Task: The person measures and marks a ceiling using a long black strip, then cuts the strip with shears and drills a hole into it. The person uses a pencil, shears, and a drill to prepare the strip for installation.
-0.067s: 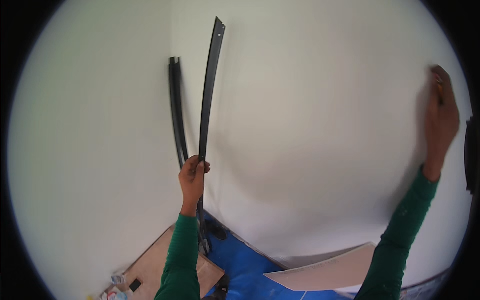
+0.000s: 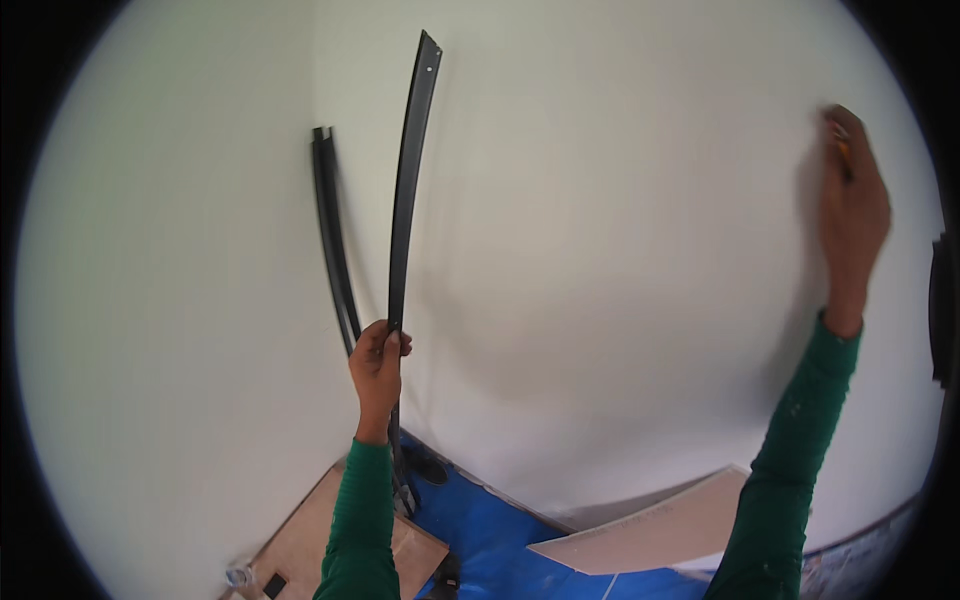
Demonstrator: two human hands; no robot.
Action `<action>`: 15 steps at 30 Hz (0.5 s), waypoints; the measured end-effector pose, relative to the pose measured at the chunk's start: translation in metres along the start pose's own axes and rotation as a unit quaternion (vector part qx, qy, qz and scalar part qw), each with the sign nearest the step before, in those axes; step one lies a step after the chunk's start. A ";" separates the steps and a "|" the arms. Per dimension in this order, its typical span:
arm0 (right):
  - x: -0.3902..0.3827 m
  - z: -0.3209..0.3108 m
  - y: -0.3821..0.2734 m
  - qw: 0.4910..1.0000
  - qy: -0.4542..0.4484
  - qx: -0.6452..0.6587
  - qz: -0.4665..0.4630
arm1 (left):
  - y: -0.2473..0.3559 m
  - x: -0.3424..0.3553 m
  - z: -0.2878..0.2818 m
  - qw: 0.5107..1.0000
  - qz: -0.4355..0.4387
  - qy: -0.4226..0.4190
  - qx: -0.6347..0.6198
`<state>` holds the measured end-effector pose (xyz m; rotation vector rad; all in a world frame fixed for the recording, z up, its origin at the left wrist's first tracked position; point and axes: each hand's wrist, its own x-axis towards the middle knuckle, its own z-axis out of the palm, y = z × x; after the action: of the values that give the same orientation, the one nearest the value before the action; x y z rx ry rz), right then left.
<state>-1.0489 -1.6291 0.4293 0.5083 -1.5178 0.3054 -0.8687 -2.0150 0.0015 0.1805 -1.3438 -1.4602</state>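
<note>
A blue floor covering [image 2: 490, 545] spreads across the lower part of the view, reaching into the corner where the walls meet. On it, near that corner, sits a black shoe [image 2: 432, 470], and a second dark shoe [image 2: 447, 572] shows at the lower edge. To the right, a large beige panel [image 2: 640, 525] is at the wall's foot; whether it lies flat or leans is unclear. At lower left, a flat brown board [image 2: 310, 525] carries a small black rectangular object [image 2: 275, 584] and, near its edge, a clear container-like item [image 2: 238, 577], too blurred to identify
</note>
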 end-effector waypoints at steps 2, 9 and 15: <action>0.002 0.008 -0.014 0.997 -0.026 0.051 -0.047 | 0.011 -0.006 0.013 1.000 -0.007 -0.017 -0.025; -0.028 -0.024 -0.004 0.945 -0.182 0.270 -0.026 | 0.061 -0.042 0.080 0.996 -0.013 -0.071 -0.051; -0.262 -0.170 0.046 0.877 -0.294 0.324 0.199 | 0.135 -0.116 0.148 0.987 -0.053 -0.130 -0.075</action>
<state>-0.9360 -1.4733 0.1795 0.8663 -2.1144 1.0859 -0.8495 -1.8054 0.0975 -0.0387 -1.4421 -1.7116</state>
